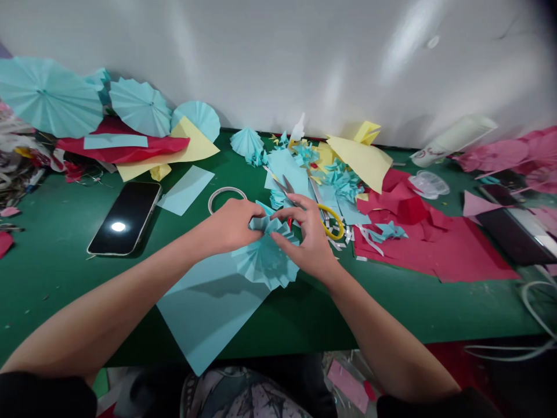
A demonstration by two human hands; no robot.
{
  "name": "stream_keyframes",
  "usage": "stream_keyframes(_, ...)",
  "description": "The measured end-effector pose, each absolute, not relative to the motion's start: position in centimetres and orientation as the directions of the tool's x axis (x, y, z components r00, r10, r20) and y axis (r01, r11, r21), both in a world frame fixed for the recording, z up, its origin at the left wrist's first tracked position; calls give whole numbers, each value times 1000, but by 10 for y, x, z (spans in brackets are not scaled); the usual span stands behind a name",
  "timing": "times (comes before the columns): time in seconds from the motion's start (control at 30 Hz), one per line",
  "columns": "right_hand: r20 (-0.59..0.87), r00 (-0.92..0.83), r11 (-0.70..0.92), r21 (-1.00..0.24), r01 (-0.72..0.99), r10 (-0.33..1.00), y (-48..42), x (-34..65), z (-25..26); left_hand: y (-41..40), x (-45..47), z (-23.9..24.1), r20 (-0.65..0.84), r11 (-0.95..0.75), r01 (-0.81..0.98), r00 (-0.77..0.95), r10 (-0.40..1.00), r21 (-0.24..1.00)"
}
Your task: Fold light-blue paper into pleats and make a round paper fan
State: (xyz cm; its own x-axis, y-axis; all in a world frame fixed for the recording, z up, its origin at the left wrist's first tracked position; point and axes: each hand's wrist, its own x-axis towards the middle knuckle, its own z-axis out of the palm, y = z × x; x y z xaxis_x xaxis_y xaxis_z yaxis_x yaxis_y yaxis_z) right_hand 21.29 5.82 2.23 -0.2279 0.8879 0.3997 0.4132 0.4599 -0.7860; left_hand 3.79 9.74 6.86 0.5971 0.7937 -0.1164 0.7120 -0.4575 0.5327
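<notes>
A pleated light-blue paper fan [266, 261] is spread between my hands above the green table. My left hand [232, 223] is closed on its upper left edge, thumb and fingers pinching the folds. On the right side, my right hand [307, 235] has its fingers bent and apart, the tips at the fan's pleats; whether they grip it is hard to see. Beneath the fan lies a flat light-blue sheet [204, 307]. Just past my right hand are scissors with yellow handles [334, 223], and a roll of tape [226, 196] lies beyond my left wrist.
A phone [126, 217] lies at left. Finished blue paper rosettes [47, 96] lean against the wall behind. Blue scraps [289, 168], a glue bottle [298, 128] and red paper [456, 252] cover the back and right. Another dark phone [516, 232] and a white cable [526, 342] are far right.
</notes>
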Motion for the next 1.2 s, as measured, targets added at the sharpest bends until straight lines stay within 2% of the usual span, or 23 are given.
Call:
stream_keyframes(0.5, 230, -149, 272, -867, 417, 962, 58, 213, 21, 92, 39, 61, -58, -513, 686, 625, 778, 516)
stream_keyframes(0.83, 241, -145, 281, -824, 491, 960, 58, 211, 26, 93, 39, 59, -154, -469, 696, 633, 759, 544)
stream_keyframes(1.03, 260, -182, 317, -796, 515, 948, 58, 210, 25, 93, 39, 55, -71, -487, 696, 607, 791, 528)
stream_keyframes(1.2, 305, -233, 384, -748, 542, 923, 57, 210, 26, 92, 40, 56, -80, -452, 709, 578, 812, 541)
